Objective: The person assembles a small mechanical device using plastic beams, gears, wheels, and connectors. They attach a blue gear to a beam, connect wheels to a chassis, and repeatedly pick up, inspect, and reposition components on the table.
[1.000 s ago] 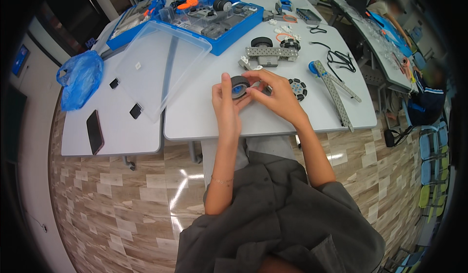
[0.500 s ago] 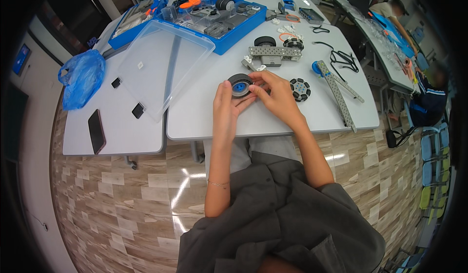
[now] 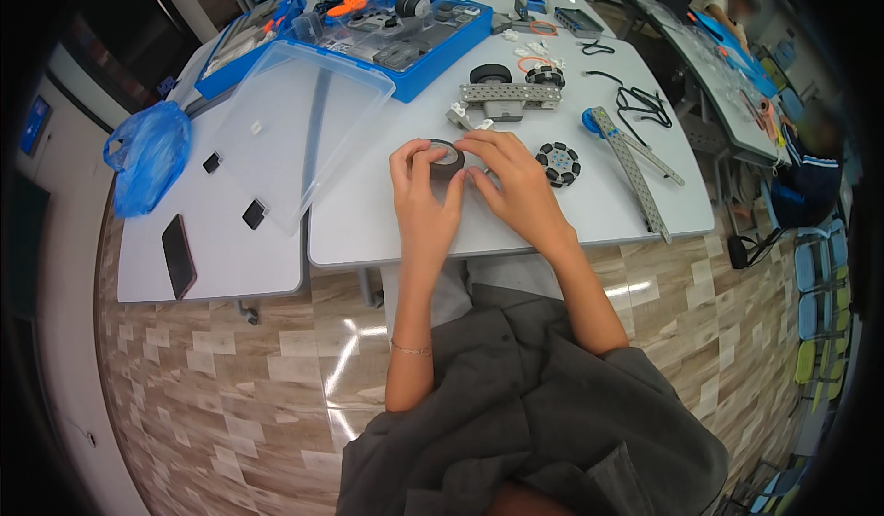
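A black rubber wheel (image 3: 447, 164) with a grey rim is between my hands, above the near part of the white table. My left hand (image 3: 425, 198) grips it from the left, fingers curled over its upper edge and thumb along the near side. At its right edge are the fingertips of my right hand (image 3: 517, 185), bent and touching the tyre; part of the wheel is hidden by the fingers. Just right of that hand lies an omni wheel (image 3: 558, 164) with black rollers. Beyond my hands stands a grey perforated-beam chassis (image 3: 511, 97) with wheels on its far side.
Two joined metal beams (image 3: 635, 173) and black cables (image 3: 643, 102) lie at right. A blue parts case (image 3: 442, 51) stands at the back, with a clear lid (image 3: 304, 120) before it. Left are a phone (image 3: 180, 256) and a blue plastic bag (image 3: 152, 157). Another person sits farther right.
The wheel has turned in my hands, so its blue hub no longer shows. My left fingers have curled over it, and my right hand has shifted its hold. The view has moved slightly.
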{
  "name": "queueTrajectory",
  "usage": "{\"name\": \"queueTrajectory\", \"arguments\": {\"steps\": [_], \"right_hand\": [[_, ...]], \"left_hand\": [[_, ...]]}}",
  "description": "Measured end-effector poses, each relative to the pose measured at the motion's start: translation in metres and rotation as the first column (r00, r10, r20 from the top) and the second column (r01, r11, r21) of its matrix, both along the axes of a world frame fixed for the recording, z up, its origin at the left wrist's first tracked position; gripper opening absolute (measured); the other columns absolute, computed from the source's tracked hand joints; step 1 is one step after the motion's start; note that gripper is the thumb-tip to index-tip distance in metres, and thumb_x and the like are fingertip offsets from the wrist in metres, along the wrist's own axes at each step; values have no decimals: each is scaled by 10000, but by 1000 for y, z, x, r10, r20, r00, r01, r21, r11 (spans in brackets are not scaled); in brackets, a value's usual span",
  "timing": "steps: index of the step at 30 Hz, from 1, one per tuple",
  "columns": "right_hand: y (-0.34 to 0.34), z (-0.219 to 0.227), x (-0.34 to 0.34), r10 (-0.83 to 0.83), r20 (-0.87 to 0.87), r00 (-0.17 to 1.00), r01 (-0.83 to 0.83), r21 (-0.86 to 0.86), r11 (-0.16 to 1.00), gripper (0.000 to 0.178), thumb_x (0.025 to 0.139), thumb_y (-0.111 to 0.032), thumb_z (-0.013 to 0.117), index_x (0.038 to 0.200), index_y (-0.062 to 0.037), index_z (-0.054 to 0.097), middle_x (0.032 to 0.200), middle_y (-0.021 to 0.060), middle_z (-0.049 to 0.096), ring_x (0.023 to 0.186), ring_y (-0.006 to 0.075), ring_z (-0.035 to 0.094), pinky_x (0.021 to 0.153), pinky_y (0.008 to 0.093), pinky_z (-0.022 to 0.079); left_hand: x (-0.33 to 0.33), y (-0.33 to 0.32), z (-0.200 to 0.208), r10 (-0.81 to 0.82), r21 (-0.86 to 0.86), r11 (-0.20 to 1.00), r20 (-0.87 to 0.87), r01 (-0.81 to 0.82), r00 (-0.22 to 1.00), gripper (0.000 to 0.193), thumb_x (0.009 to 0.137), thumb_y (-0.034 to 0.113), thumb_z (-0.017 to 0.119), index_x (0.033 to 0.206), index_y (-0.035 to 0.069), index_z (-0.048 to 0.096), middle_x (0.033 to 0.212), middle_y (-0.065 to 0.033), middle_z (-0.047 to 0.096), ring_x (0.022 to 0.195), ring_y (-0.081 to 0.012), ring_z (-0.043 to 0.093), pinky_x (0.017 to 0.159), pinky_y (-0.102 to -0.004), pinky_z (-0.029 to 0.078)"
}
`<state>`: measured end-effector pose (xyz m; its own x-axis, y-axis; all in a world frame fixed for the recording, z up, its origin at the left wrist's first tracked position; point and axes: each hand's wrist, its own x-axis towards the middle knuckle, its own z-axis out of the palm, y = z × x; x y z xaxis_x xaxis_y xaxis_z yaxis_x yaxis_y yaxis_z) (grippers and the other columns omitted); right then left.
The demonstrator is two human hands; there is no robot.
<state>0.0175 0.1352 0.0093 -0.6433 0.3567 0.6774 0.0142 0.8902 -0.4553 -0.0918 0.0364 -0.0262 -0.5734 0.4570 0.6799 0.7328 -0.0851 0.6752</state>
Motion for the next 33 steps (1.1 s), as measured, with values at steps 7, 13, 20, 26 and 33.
{"name": "queueTrajectory", "arguments": {"steps": [7,13,20,26,33], "right_hand": [[1,3,28,-101,-121,987,89,-106,990,214,855,-10,693,1068,-30,692,1076,111,686,974,288,651,810,365,531],[11,7,43,-225,-120,967,200,-195,960,148,878,-30,686,1025,-30,700,1034,104,694,886,248,653,719,337,527],[20,-9,36,-235,40,971,224,181,958,202,798,-77,751,982,-3,712,984,87,694,960,275,590,790,383,507],[23,-26,29,-290,59,955,283,98,954,140,767,-85,765,862,3,711,905,76,681,899,279,581,763,407,492],[23,-32,29,-278,36,960,275,69,959,119,758,-91,768,814,-10,702,861,70,671,878,278,583,753,413,471]], "left_hand": [[-1,-6,11,-19,-104,994,-35,15,999,292,814,60,766,1062,27,614,1200,-125,587,1064,-326,623,859,-403,526],[-3,-5,8,3,-237,971,63,12,998,280,853,86,742,1079,16,593,1212,-137,579,1154,-353,590,899,-418,511],[0,4,4,72,-233,962,-284,-142,956,335,846,105,741,1142,31,601,1270,-129,550,1324,-397,422,1066,-547,348],[19,16,6,-23,-288,952,-399,-102,917,224,787,98,776,992,55,695,1155,-70,594,1148,-317,507,955,-451,406],[18,21,-2,1,-252,965,-299,-80,954,125,773,78,768,857,21,695,918,-68,596,995,-289,519,871,-438,417]]}}
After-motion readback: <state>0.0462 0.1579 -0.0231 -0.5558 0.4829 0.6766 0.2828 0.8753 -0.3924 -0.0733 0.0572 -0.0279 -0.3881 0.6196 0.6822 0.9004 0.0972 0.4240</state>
